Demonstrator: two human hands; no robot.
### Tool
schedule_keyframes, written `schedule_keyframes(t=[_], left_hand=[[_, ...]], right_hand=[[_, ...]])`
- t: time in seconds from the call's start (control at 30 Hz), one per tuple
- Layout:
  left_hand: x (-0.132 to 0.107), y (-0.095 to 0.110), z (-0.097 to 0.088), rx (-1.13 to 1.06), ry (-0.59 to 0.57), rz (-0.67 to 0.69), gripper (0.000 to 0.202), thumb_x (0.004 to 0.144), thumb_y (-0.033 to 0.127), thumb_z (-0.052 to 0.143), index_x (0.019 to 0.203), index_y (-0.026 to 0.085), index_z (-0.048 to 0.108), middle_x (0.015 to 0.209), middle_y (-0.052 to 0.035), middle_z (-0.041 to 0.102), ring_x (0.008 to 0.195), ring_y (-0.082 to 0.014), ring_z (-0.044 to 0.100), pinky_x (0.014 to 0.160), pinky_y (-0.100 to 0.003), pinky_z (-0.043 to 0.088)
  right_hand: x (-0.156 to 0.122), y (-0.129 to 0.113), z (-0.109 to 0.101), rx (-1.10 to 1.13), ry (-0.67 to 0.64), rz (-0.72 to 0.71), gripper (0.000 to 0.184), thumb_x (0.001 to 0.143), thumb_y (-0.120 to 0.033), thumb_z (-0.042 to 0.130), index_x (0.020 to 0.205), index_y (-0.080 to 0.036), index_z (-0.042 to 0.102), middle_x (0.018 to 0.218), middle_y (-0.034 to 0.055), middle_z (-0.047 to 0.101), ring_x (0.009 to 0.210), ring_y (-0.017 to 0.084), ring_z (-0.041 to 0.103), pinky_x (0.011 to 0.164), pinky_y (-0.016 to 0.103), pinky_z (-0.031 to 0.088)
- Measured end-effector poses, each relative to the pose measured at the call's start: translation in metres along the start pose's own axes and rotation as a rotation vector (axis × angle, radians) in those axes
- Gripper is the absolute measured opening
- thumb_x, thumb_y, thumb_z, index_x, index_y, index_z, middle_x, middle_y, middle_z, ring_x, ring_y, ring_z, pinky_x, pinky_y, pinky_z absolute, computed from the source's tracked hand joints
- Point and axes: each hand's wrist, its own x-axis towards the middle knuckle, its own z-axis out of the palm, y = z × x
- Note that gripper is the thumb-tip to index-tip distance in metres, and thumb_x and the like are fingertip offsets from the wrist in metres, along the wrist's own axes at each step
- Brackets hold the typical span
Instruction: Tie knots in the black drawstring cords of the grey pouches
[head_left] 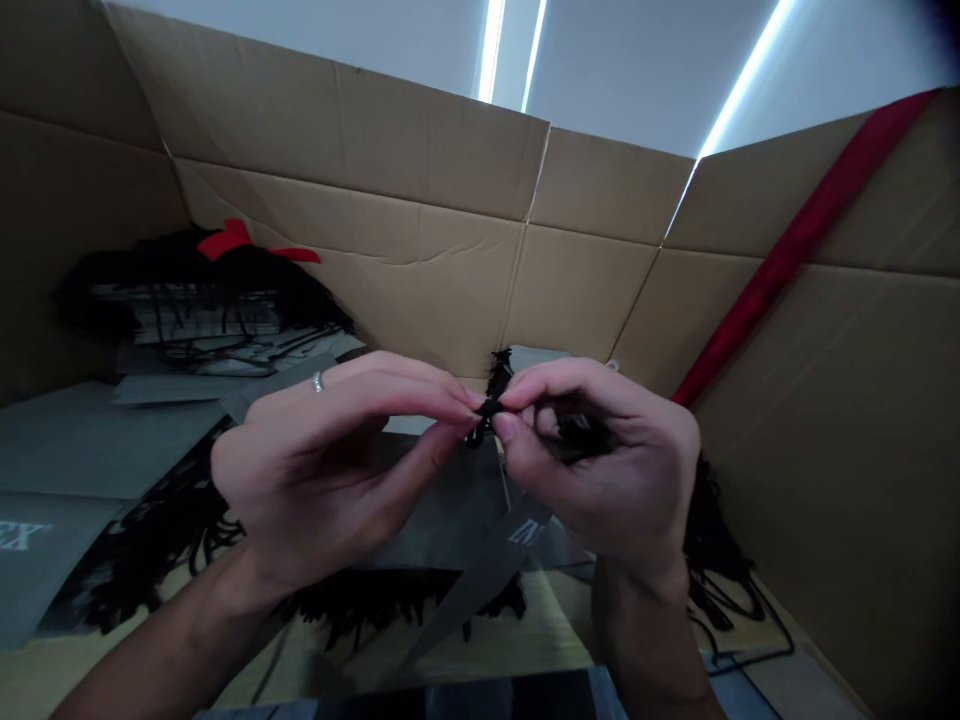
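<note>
Between my two hands a small knotted piece of black cord [489, 408] is pinched at the fingertips, held up in front of the pile. My left hand [352, 450], with a ring on one finger, closes thumb and forefinger on the cord's left side. My right hand [600, 440] pinches its other side, the remaining fingers curled. Under them lie flat grey printed bags or sheets [450, 500] with black cord ends along their edges. A grey strip with white lettering [487, 575] slants below my right hand.
On the left stand stacked grey pieces [202, 315] topped with black cords and a red strip [225, 238]. More grey pieces [90, 440] lie nearer. Loose black cords [716, 550] lie right. Cardboard walls [420, 190] surround the table, with a red band [795, 250] on the right.
</note>
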Motion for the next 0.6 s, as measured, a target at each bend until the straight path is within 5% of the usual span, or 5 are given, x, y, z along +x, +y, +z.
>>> schedule_keyframes(t=[0.37, 0.6], left_hand=[[0.004, -0.004, -0.01, 0.057, -0.101, 0.059, 0.015, 0.101, 0.019, 0.093, 0.103, 0.033, 0.087, 0.101, 0.0029, 0.093, 0.086, -0.0234, 0.091, 0.076, -0.039, 0.081], [0.002, -0.008, -0.017, 0.089, -0.126, 0.12, 0.009, 0.101, 0.021, 0.094, 0.104, 0.027, 0.089, 0.106, 0.0002, 0.095, 0.088, -0.0213, 0.093, 0.079, -0.028, 0.081]], right_hand=[[0.0, -0.002, -0.006, -0.018, -0.047, 0.047, 0.019, 0.09, -0.01, 0.088, 0.096, -0.027, 0.084, 0.084, -0.0053, 0.084, 0.058, 0.011, 0.064, 0.064, 0.03, 0.064], [-0.002, -0.008, -0.005, -0.031, -0.035, 0.052, 0.021, 0.088, -0.009, 0.087, 0.095, -0.029, 0.082, 0.082, -0.0064, 0.082, 0.063, 0.013, 0.068, 0.063, 0.032, 0.061]])
